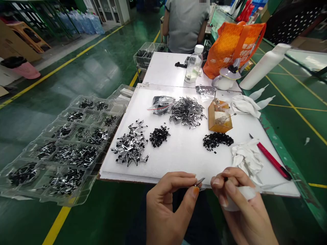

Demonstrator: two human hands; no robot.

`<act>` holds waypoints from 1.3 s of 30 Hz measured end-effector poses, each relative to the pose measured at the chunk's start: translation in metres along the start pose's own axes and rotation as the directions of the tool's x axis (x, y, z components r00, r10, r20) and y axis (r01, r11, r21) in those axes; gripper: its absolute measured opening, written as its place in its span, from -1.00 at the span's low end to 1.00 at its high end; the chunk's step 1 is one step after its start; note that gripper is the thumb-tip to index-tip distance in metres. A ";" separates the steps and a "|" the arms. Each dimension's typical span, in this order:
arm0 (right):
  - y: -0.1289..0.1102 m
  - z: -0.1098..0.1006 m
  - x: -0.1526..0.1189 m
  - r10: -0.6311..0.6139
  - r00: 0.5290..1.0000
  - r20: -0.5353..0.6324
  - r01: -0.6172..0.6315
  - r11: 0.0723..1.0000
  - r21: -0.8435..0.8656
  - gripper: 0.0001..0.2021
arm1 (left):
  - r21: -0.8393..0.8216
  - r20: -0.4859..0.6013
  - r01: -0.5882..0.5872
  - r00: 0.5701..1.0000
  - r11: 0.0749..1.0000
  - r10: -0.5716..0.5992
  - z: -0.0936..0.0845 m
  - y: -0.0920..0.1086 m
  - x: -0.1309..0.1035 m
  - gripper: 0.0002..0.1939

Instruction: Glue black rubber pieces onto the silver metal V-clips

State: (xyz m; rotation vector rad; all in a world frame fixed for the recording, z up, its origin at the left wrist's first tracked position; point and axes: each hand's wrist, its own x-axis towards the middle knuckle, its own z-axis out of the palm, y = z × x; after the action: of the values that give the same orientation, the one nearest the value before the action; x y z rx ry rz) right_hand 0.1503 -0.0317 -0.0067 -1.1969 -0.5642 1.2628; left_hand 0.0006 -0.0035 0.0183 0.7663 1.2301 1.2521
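Note:
My left hand (173, 204) pinches a small metal clip (200, 181) between thumb and fingertips at the table's front edge. Beside it, my right hand (237, 197) is closed, with a white plastic bottle (241, 199) against its palm; a tiny dark piece shows at its fingertips. On the white table (178, 153) lie a pile of metal clips (187, 112), another pile of clips with black ends (131, 145) and two heaps of small black pieces (159, 136) (218, 140). A yellow box (220, 117) holding small bottles stands behind the right heap.
Divided clear trays (61, 146) of parts stand left of the table. At the right lie a red cutter (273, 160) and white cloths (247, 158). Farther back are a clear bottle (194, 64), an orange bag (227, 47), a white bottle (265, 66) and a seated person (186, 25).

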 end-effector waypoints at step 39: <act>0.011 0.008 -0.002 -0.355 0.935 -0.003 0.322 0.849 -0.419 -0.84 | -0.015 0.112 -0.024 0.993 1.000 0.025 0.001 -0.008 -0.002 -0.87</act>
State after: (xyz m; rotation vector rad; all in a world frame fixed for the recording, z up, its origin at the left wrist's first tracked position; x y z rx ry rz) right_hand 0.1384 -0.0320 -0.0135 -1.4136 -0.9735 0.8072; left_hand 0.0045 -0.0073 0.0113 0.8335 1.1230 1.2194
